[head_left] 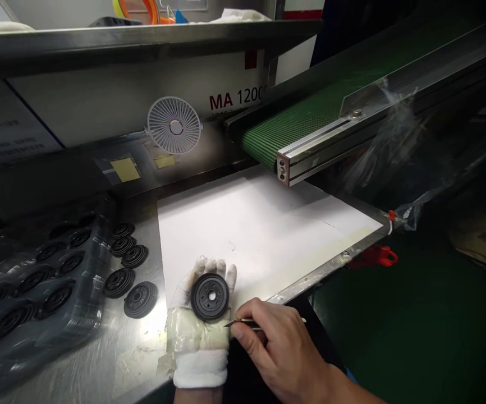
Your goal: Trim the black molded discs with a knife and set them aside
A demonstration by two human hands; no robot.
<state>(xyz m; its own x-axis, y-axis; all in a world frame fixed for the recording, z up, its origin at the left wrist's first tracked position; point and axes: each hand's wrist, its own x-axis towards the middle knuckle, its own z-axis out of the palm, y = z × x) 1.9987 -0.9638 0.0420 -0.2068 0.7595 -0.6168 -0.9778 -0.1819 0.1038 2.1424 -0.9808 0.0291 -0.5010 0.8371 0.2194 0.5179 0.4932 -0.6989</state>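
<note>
My left hand (203, 331), in a white glove with tape round the palm, is turned palm up. On it rests a round black plastic disc (201, 310) with a centre hole and a ring of small holes. The gloved fingertips show beyond its far edge. My bare right hand (283, 342) pinches a slim craft knife (247, 323). Its pointed blade is close to the disc's lower right edge; whether they touch I cannot tell. Several similar black discs (141, 299) lie on the metal table to the left of my gloved hand.
A clear plastic tray (95, 280) with black discs in its pockets stands at the left. White sheet (243, 224) covers the table's middle. A green conveyor belt (293, 126) ends above its far edge. A small fan (174, 125) stands at the back beneath a metal shelf (142, 42).
</note>
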